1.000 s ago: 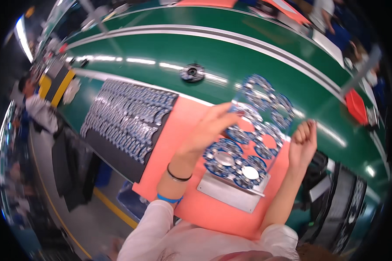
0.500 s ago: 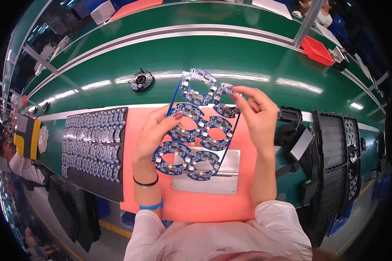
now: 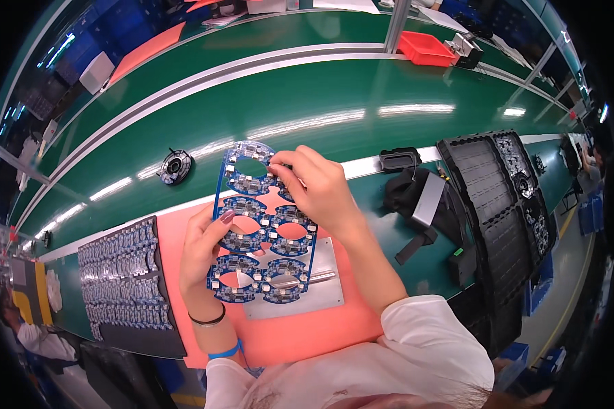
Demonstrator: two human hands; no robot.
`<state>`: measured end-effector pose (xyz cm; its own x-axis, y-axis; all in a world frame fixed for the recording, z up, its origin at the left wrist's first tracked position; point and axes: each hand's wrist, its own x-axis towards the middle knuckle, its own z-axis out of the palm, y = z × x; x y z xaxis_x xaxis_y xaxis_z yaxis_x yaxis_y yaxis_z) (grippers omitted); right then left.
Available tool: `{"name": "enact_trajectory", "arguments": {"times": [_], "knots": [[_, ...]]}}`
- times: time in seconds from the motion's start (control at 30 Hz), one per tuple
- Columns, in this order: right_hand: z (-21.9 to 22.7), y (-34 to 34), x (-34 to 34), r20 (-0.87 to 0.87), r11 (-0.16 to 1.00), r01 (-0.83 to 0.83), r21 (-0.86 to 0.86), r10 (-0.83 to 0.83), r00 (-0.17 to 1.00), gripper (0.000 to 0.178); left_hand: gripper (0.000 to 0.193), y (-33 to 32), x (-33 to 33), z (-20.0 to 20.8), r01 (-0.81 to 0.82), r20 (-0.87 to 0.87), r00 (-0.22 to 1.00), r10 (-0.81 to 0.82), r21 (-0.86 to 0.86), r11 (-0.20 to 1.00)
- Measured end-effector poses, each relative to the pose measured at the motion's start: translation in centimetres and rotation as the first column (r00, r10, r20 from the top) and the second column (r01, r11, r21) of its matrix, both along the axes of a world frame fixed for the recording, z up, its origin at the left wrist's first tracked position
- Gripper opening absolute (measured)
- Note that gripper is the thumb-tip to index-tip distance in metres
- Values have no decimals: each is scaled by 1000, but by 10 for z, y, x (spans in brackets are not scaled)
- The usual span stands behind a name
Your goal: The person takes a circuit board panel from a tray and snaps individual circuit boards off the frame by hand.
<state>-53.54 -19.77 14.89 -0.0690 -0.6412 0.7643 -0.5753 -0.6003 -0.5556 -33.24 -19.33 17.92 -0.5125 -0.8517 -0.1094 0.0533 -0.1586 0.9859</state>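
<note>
A blue panel of several joined ring-shaped circuit boards (image 3: 244,206) is held up over the pink mat (image 3: 280,339), tilted toward me. My left hand (image 3: 201,247) grips its left edge, thumb on the front and the other fingers mostly behind. At the upper right of the panel, the thumb and fingers of my right hand (image 3: 315,189) are pinched together on a board, which they partly hide. I cannot make out the exact spot gripped. Beneath the panel lies a silver metal plate (image 3: 326,292) with a raised bar, partly covered from view.
At left, a dark tray (image 3: 170,334) carries rows of circuit boards. A round black part (image 3: 176,166) sits on the green bench (image 3: 307,88). To the right are a black bag (image 3: 404,192), a grey box (image 3: 430,199) and black trays (image 3: 488,204). A red bin (image 3: 426,48) stands farther back.
The whole scene has shifted left and turned in view. My right hand has moved inward from the panel's upper right corner and now covers more of that board. The left hand keeps its hold.
</note>
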Motion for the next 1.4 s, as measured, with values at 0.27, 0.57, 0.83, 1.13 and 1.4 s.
{"name": "enact_trajectory", "arguments": {"times": [0.27,0.57,0.83,1.13,1.4], "knots": [[1,-2,-3,1,999,-19,29,19,1000,8,35,2,-7,3,-50,-39,998,52,27,998],[-6,-11,-38,949,739,-673,23,197,248,13,33,-5,-3,-10,-62,-8,998,62,10,998],[-8,-12,-44,977,738,-674,28,122,174,16,31,-3,-10,-11,-90,-90,991,95,57,994],[4,2,6,147,976,-83,203,53,988,11,29,-2,-9,-9,-83,-85,993,86,36,996],[0,-1,12,117,988,-3,157,-16,993,9,27,-3,-8,-12,-64,-95,993,67,35,997]]}}
